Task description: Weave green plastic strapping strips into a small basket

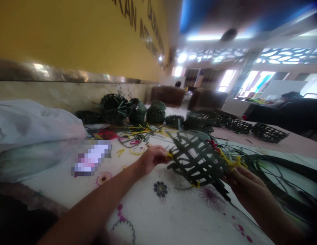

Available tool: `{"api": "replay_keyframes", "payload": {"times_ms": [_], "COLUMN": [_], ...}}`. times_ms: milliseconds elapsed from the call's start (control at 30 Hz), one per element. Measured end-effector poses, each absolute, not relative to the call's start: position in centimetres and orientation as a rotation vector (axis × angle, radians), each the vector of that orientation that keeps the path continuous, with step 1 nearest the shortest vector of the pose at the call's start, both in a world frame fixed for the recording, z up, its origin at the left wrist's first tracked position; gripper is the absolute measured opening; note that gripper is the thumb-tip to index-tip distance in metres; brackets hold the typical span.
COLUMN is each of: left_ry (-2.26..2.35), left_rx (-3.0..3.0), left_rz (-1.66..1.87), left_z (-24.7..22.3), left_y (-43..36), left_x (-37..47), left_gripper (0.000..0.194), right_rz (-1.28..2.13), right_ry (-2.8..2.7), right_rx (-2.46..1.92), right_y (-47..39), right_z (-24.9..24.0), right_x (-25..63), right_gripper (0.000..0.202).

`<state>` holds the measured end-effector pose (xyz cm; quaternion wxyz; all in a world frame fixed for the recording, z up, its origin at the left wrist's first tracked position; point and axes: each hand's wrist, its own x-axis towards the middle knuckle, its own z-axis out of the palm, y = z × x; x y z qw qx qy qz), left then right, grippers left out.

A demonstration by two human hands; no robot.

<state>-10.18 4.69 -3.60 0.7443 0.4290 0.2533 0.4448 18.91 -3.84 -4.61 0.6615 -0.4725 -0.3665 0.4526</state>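
Between my two hands, above the table, is a dark green basket [194, 160] of woven flat strips, with open gaps in its weave. My left hand [155, 157] pinches its left edge, where a bit of yellow cord shows. At the opposite edge my right hand [242, 178] closes on the basket beside a bunch of yellow cord [236, 163]. Red cord [214, 145] runs along the upper right rim. Several loose strip ends [222, 191] stick out below near my right hand.
Several finished-looking green baskets [155, 112] line the table's back. Cut strip scraps [140, 136] lie before them. Coiled dark strips [283, 166] are at the right. A white plastic bag [33, 126] and a blurred-out flat object [93, 158] sit on the left of the flowered tablecloth [153, 217].
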Motion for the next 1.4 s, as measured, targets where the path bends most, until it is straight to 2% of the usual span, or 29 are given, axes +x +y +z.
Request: {"api": "replay_keyframes", "payload": {"times_ms": [133,333,700,833,1000,1100,1233,1400], "left_ry": [0.561,0.542,0.715,0.859,0.786,0.784,0.732,0.684], "left_rx": [0.904,1.116,1.819,1.824,1.274,1.145,1.357,1.944], "left_rz": [0.853,0.947,1.282,1.201,0.98,0.886,0.954,1.147], "left_z": [-3.6,-4.0,-4.3,-3.7,-3.8,-3.9,-4.3,-4.5], "left_y": [5.0,4.7,4.0,3.3,3.1,3.4,4.1,4.7], "left_x": [-10.6,-10.1,-9.8,-9.7,-9.0,-8.9,-9.5,-10.3], "left_gripper": [0.012,0.032,0.008,0.012,0.019,0.022,0.022,0.02], "right_rz": [1.033,1.03,1.063,1.067,1.056,1.052,1.058,1.08], "right_ry": [-0.847,-0.801,-0.808,-0.798,-0.801,-0.813,-0.806,-0.813], "right_rx": [-1.064,-1.073,-1.079,-1.091,-1.079,-1.074,-1.07,-1.061], "right_y": [-3.9,-3.9,-4.2,-4.5,-4.5,-4.5,-4.4,-4.2], "right_z": [-4.4,-4.7,-4.0,-3.6,-3.5,-3.5,-3.7,-4.1], "right_x": [18.9,19.4,19.0,18.6,18.5,18.5,18.7,19.2], "right_gripper": [0.032,0.034,0.039,0.038,0.04,0.04,0.041,0.04]}}
